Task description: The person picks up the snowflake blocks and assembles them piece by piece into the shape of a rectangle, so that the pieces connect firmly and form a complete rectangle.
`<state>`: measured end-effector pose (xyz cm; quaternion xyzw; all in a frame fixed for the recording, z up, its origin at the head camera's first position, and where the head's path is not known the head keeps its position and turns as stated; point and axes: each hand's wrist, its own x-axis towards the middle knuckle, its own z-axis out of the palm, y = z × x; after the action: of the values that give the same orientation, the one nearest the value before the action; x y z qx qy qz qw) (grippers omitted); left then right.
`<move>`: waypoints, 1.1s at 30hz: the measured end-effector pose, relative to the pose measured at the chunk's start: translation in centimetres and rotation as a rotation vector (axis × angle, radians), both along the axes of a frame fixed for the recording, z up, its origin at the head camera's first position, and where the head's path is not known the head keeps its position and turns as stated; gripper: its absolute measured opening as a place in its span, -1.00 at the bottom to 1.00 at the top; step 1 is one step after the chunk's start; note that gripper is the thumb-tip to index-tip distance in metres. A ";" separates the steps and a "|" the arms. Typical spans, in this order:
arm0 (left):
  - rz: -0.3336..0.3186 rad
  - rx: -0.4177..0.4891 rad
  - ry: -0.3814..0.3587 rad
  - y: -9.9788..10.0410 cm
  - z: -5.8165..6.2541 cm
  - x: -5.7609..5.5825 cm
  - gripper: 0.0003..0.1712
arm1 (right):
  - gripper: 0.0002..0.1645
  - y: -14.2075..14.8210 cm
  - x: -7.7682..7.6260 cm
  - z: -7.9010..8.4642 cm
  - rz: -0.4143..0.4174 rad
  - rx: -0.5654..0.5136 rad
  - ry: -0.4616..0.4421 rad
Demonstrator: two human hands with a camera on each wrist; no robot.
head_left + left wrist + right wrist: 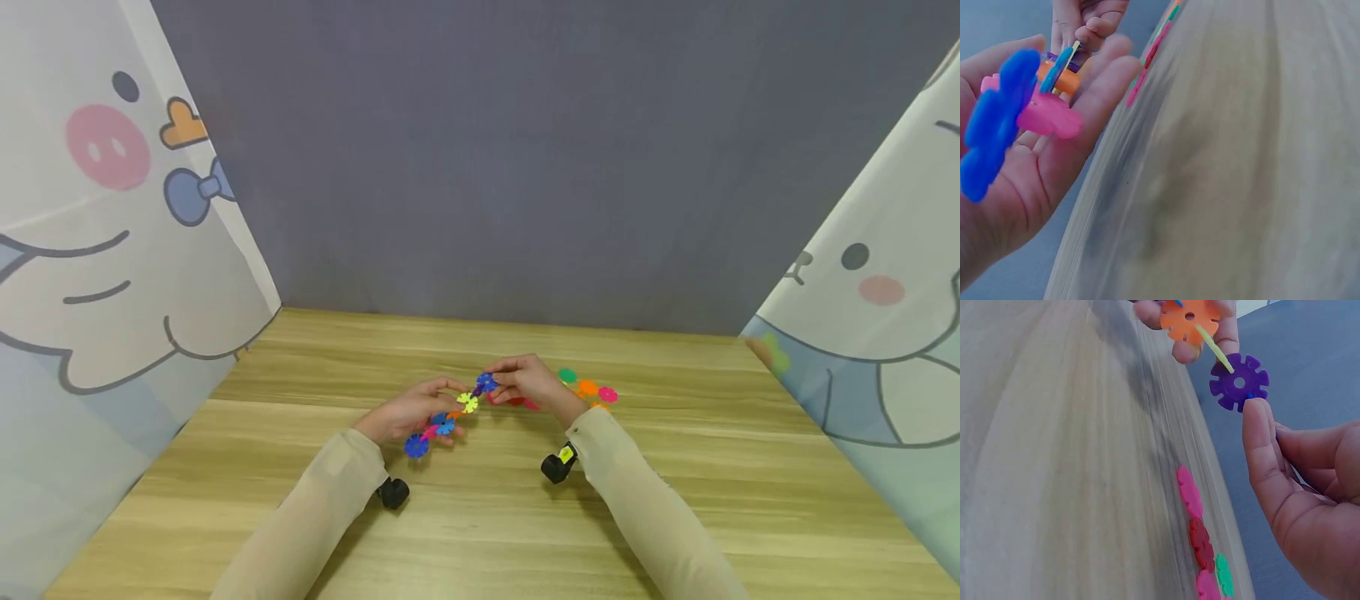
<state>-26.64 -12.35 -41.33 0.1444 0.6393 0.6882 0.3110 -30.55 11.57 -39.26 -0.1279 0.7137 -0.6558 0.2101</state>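
Note:
A chain of slotted, flower-shaped plastic discs is held above the table between both hands. From its lower end run a blue disc (417,446), a pink disc (1050,115), a lighter blue disc (444,423), an orange disc (1190,319), a yellow disc (468,402) and a purple disc (1239,382). My left hand (408,414) grips the chain around its middle, thumb near the yellow disc. With thumb and fingers my right hand (534,383) pinches another blue disc (487,382) at the upper end, joined to the purple one. That blue disc is mostly hidden in the right wrist view.
Loose discs lie on the wooden table (480,517) beneath and beyond my right hand: green (567,375), orange (588,387), pink (608,395) and red (1201,544), among several. A grey partition (480,167) stands behind, with cartoon-printed sheets at both sides.

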 end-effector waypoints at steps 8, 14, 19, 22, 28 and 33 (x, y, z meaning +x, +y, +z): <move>0.030 0.015 0.036 0.5 0.4 -0.2 -0.24 | -0.61 0.1 -0.4 -0.1 -0.003 -0.009 0.011; 0.091 0.014 0.063 0.2 0.3 -0.2 -0.14 | -0.54 0.7 -0.7 -0.1 -0.023 -0.050 0.013; 0.141 0.046 0.034 0.1 0.4 -0.3 -0.04 | -0.49 1.2 -0.8 -0.2 -0.018 -0.008 0.041; 0.153 0.069 0.002 0.2 0.5 -0.2 0.04 | -0.48 1.3 -0.9 -0.4 -0.003 0.031 0.051; 0.160 0.091 -0.024 0.5 0.5 -0.3 0.08 | -0.48 1.4 -1.2 -0.8 0.015 0.161 0.079; 0.147 0.095 -0.019 0.5 0.4 -0.4 0.07 | -0.49 1.6 -1.5 -1.0 0.031 0.314 0.116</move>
<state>-27.01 -11.84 -40.88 0.1052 0.6118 0.7402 0.2584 -32.03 13.17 -40.31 -0.1422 0.8162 -0.5245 0.1962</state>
